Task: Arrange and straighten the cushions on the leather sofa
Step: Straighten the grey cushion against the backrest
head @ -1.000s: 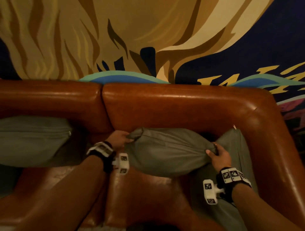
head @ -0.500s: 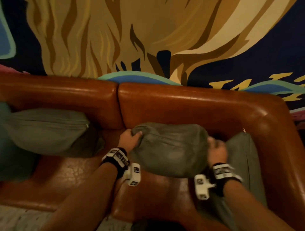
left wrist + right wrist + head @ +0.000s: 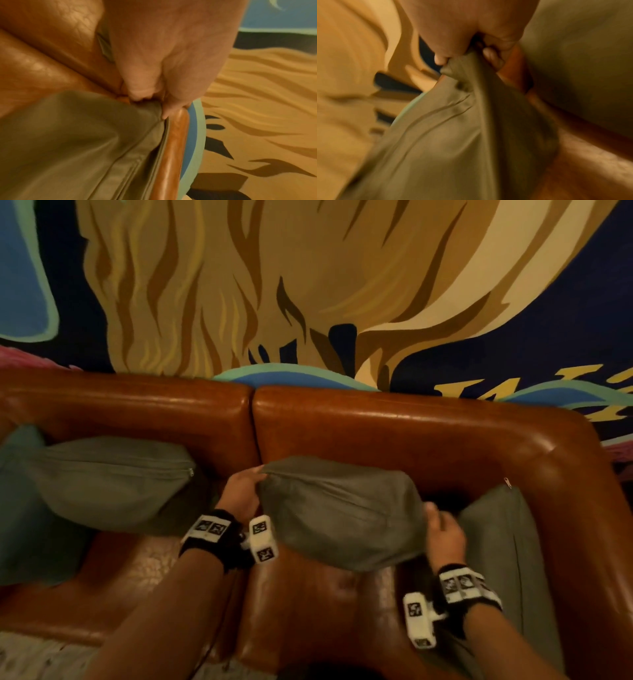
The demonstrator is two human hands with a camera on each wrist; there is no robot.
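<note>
A grey-green cushion [image 3: 342,508] stands against the backrest of the brown leather sofa [image 3: 394,426], on its right seat. My left hand [image 3: 245,491] pinches the cushion's upper left corner [image 3: 154,108]. My right hand [image 3: 443,529] grips its right corner [image 3: 458,67], fabric bunched between thumb and fingers. A second grey-green cushion [image 3: 109,481] leans on the left seat. A third cushion [image 3: 503,549] stands along the right armrest, zipper pull at its top.
A painted mural wall [image 3: 308,285] rises right behind the sofa. The right armrest [image 3: 582,525] curves round close to my right hand. A strip of pale patterned floor [image 3: 34,659] shows at the lower left, before the seat's front edge.
The held cushion has been pushed back and up against the backrest, and bunched shorter between my hands. My right hand has shifted along its right end. The view has panned left.
</note>
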